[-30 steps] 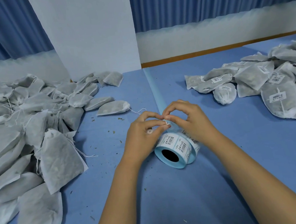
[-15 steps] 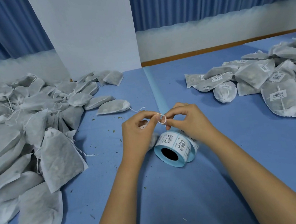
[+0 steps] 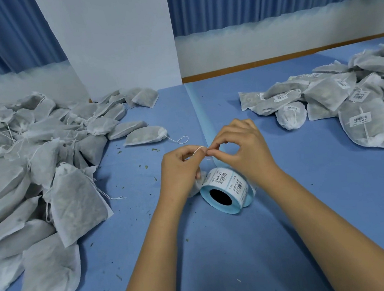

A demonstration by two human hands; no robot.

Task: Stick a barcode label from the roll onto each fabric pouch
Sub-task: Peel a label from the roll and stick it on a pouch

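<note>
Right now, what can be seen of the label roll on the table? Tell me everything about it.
The label roll rests on its curved rim on the blue table, with its dark hollow core facing the camera. White barcode labels sit on pale blue, paper-like backing. A bare backing strip runs away from behind the hands. A white pouch under the left hand lies against the roll's left side. The left hand and the right hand pinch a drawstring just above it.

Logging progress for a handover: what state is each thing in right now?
left hand: pinches the drawstring.
right hand: pinches the drawstring too.
drawstring: looped between both hands' fingers.
label roll: standing on its edge, backing strip trailing away.
left pile: no labels visible.
right pile: labels showing on several pouches.
</note>
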